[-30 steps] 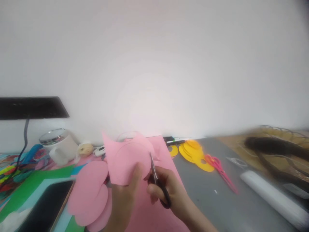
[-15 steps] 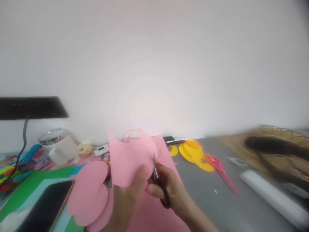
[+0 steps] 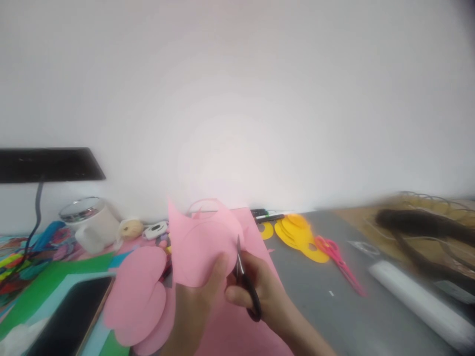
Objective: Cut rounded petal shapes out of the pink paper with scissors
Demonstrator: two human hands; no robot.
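Note:
A sheet of pink paper (image 3: 202, 247) with a curved outline drawn on it is pinched in my left hand (image 3: 200, 296), the thumb lying on its face. My right hand (image 3: 260, 287) grips black-handled scissors (image 3: 241, 272), their blades pointing up along the paper's right edge. That edge is cut in a curve, and jagged points stand along the top. Under my hands lies a larger pink sheet (image 3: 241, 331). Left of them are several rounded pink cutouts (image 3: 133, 291) in an overlapping pile.
A phone (image 3: 72, 319) rests on green and light-blue paper at left, with a white mug (image 3: 92, 227) behind. To the right lie yellow cutouts (image 3: 297, 232), pink scissors (image 3: 341, 264) and a white roll (image 3: 419, 301) on the grey tabletop (image 3: 315, 311). A wall stands behind.
The paper has shifted very slightly to the right. Both hands keep their hold, with the scissors almost unmoved.

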